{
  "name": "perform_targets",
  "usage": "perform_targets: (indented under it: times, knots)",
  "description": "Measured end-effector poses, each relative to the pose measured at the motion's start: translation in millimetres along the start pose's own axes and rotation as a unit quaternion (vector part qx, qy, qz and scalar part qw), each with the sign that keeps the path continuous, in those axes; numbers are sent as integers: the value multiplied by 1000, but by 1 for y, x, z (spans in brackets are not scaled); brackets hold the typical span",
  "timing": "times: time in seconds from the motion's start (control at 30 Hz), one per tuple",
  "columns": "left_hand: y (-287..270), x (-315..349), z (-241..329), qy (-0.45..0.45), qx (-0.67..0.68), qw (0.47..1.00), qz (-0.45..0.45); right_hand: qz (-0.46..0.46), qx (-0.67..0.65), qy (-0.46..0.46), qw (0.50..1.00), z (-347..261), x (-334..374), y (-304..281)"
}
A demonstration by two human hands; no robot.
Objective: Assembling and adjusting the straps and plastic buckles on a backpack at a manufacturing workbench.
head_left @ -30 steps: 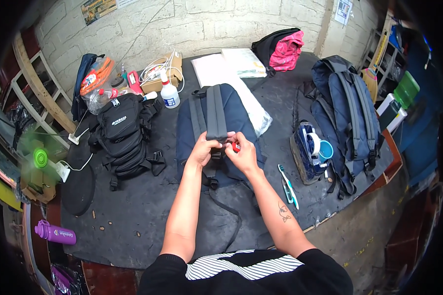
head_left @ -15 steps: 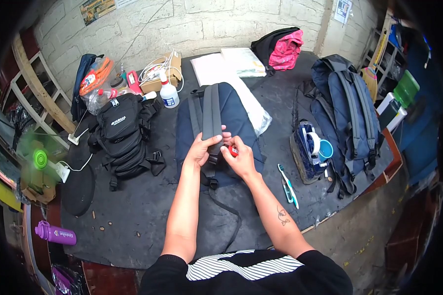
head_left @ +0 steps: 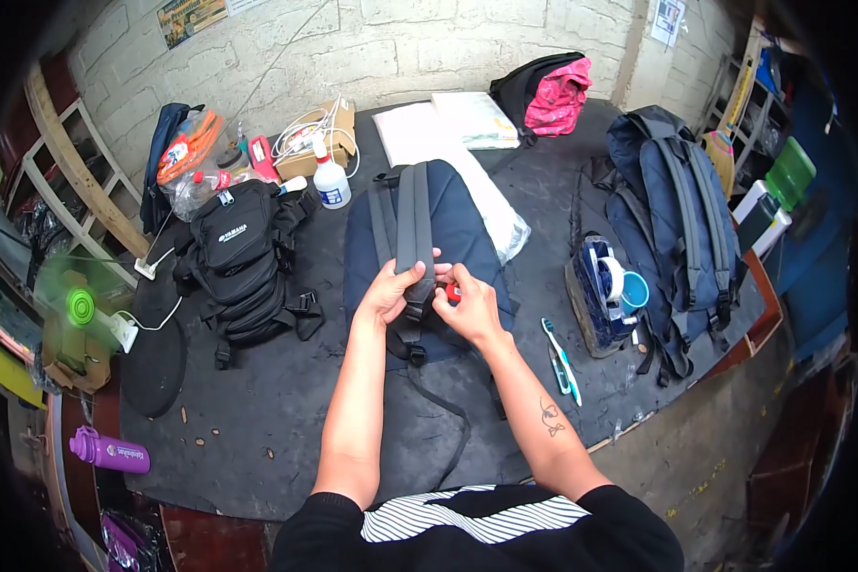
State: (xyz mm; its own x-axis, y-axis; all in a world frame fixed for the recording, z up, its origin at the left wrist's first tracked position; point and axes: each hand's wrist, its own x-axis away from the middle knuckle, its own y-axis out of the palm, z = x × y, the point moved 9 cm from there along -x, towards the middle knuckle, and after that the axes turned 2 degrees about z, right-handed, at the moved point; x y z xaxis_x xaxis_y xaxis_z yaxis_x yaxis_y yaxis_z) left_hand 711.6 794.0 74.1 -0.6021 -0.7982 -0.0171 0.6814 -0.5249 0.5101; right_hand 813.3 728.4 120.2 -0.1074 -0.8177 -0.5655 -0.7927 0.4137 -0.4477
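Note:
A dark navy backpack [head_left: 462, 214] lies on the table in front of me, its padded grey shoulder straps [head_left: 412, 214] facing up. My left hand [head_left: 388, 294] is closed round the lower part of one strap, thumb on top. Just to its right, my right hand [head_left: 471, 309] grips a small red object [head_left: 453, 294], held close against the strap's edge. Fingers cover most of that object, so its kind cannot be told. Below the hands, a black buckle [head_left: 416, 355] and a loose webbing strap [head_left: 453, 410] trail toward me over the table.
A black bag [head_left: 243, 257] and a spray bottle [head_left: 332, 181] are at left. Two toothbrushes [head_left: 562, 362], a dark blue case [head_left: 596, 305] with a tape roll, and another navy backpack [head_left: 672, 219] lie at right. White sheets [head_left: 415, 138] and a pink-black bag [head_left: 558, 100] are behind. A green fan [head_left: 81, 307] stands left.
My right hand has shifted very slightly, with the red object still against the strap. The whole view has moved a little; the left hand keeps its hold.

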Motion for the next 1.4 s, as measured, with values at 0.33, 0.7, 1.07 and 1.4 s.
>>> perform_targets:
  times: [0.33, 0.7, 1.07, 1.4]
  knots:
    - [0, -2, 2, 14, -7, 1000, 7, 19, -13, 12, 1000, 0, -1, -2]
    - [-1, -4, -3, 6, -15, 1000, 24, 17, 30, 3, 999, 6, 2, 1]
    - [2, -4, 0, 9, -16, 1000, 22, 44, 22, -6, 999, 8, 4, 2]
    - [9, -6, -5, 13, -13, 999, 33, 75, -24, 28, 997, 22, 11, -4]
